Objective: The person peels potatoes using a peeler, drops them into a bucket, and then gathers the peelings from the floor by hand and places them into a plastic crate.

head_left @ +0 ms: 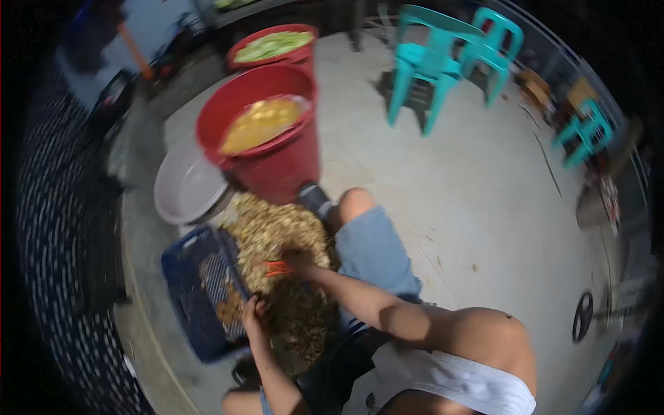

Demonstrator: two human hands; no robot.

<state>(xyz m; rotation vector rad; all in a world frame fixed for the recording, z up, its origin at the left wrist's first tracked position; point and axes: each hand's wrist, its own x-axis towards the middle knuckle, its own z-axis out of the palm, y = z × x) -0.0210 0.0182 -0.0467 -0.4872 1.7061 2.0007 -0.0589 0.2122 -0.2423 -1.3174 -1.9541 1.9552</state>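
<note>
My right hand (pixel 297 260) is closed around a bright orange tool (pixel 278 268); its exact kind is too blurred to make out. Below it spreads a heap of pale yellowish peeled-looking pieces (pixel 273 225). My left hand (pixel 254 317) is at the inner edge of a dark blue plastic basket (pixel 181 277), its fingers slightly bent and apart, with nothing visible in them. Brown-orange pieces (pixel 229 304) lie inside the basket. Between my forearms sits a dark brown pile (pixel 301 318) of scraps or unpeeled pieces, partly in shadow.
A large red tub (pixel 277 169) with yellow pieces in liquid stands beyond the heap. Behind it is another red tub (pixel 308 59) with green contents. A grey basin (pixel 181 181) rests at the left. Teal plastic chairs (pixel 439 59) stand on the pale floor (pixel 477 207).
</note>
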